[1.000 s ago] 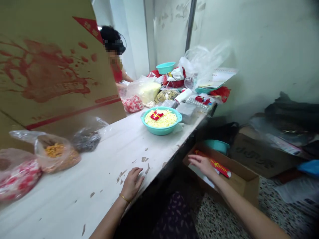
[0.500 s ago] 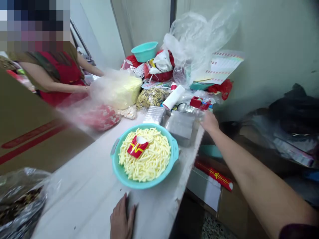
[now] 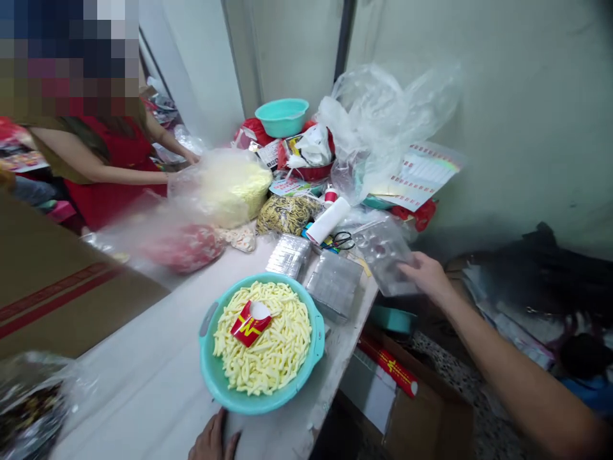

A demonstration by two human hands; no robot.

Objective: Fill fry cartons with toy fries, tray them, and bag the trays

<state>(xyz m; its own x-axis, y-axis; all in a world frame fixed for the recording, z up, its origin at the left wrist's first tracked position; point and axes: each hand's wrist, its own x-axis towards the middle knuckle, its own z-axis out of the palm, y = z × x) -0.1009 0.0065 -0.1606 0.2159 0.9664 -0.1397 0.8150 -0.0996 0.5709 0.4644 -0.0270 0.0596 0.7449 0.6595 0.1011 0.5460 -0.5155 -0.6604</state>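
Note:
My right hand (image 3: 424, 275) pinches the edge of a clear plastic bag (image 3: 383, 255), held past the table's right edge. What may lie inside the bag is hard to make out. On the white table by the bowl's near rim, my left hand (image 3: 213, 441) rests with fingers apart, holding nothing. A turquoise bowl (image 3: 207, 358) is heaped with pale yellow fry-shaped pieces (image 3: 268, 358). On top of them lies a small red fry carton (image 3: 250, 322) with a yellow mark. Behind the bowl sit two stacks of clear plastic sleeves (image 3: 335, 281).
At the left a person in a red apron (image 3: 115, 160) handles a large clear bag (image 3: 225, 185) of yellow pieces. Scissors (image 3: 342, 240), a white roll (image 3: 328, 220) and a turquoise basin (image 3: 282, 118) crowd the far end. A cardboard box (image 3: 431, 421) stands below the right edge.
My right hand has drawn back from the far right of the table and now carries the clear bag. The view has shifted, so the bowl appears lower. My left hand stays on the table.

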